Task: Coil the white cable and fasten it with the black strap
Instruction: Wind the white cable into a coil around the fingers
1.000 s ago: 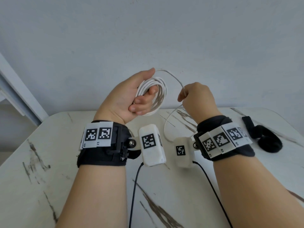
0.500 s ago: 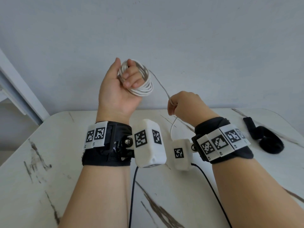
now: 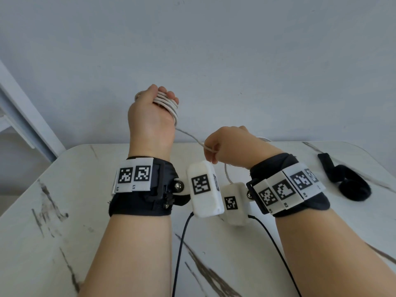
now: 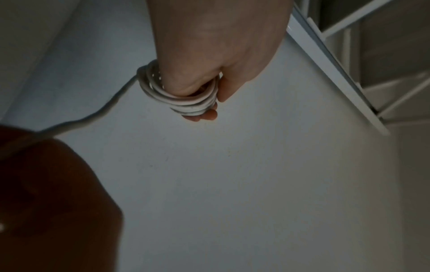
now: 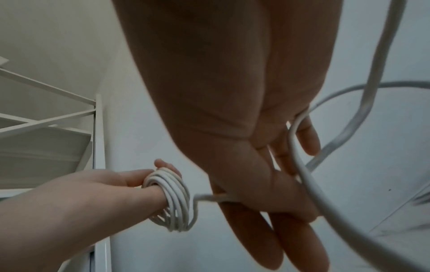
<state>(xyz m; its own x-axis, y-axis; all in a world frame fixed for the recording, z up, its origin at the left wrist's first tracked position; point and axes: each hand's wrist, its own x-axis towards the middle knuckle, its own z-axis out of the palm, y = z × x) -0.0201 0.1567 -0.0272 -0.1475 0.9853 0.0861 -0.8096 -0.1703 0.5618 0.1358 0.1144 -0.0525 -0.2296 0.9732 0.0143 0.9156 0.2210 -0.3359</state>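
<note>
A person's raised left hand clutches the coiled white cable, its loose tail slanting down-right through the nearer, pinching right hand, the black strap farther right.

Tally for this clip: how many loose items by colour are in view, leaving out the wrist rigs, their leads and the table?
White: 1, the white cable, coiled round the left hand fingers, its free run pinched by the right hand.
Black: 1, the black strap, lying on the table, untouched.
Total: 2
</note>
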